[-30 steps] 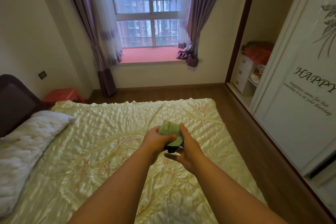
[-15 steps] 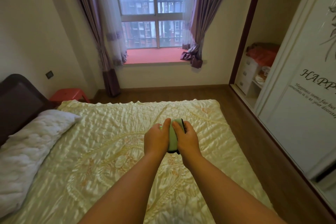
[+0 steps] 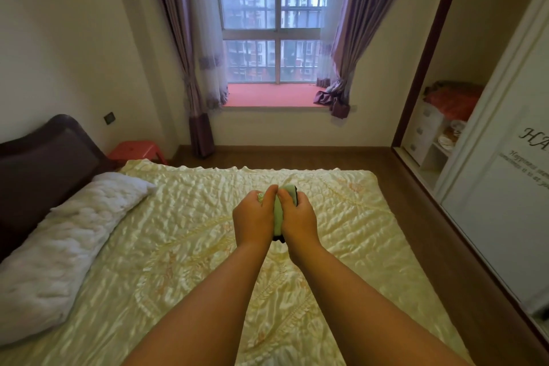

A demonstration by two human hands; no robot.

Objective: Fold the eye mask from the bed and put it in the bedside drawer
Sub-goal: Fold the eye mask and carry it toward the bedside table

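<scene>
Both hands meet over the middle of the bed [image 3: 178, 246], nearer its far edge than its near one, with the mask [image 3: 278, 215] pressed between them. The left hand [image 3: 252, 221] curls around the mask's left side and the right hand [image 3: 298, 221] closes on its right, thumbs lying side by side along the top; this paired grip looks meant to hold the soft green fabric doubled over so the fold does not spring open. Only a narrow green strip shows between the thumbs, with a dark edge, likely the strap or backing, peeking out at the far end and below the palms. Whether the mask rests on the quilt or is held just above it cannot be told. The bed carries a shiny, pale yellow quilted cover, wrinkled all over, and a white pillow [image 3: 68, 246] lies along its left edge against a dark headboard [image 3: 41, 163]. Past the far left corner stands a red stool [image 3: 138, 150]. Beyond are a wooden floor, a window [image 3: 271, 18] with purple curtains, and a white wardrobe [image 3: 490, 187] on the right. No bedside drawer is in view, so the folding step seems nearly finished and the stowing is not yet begun.
</scene>
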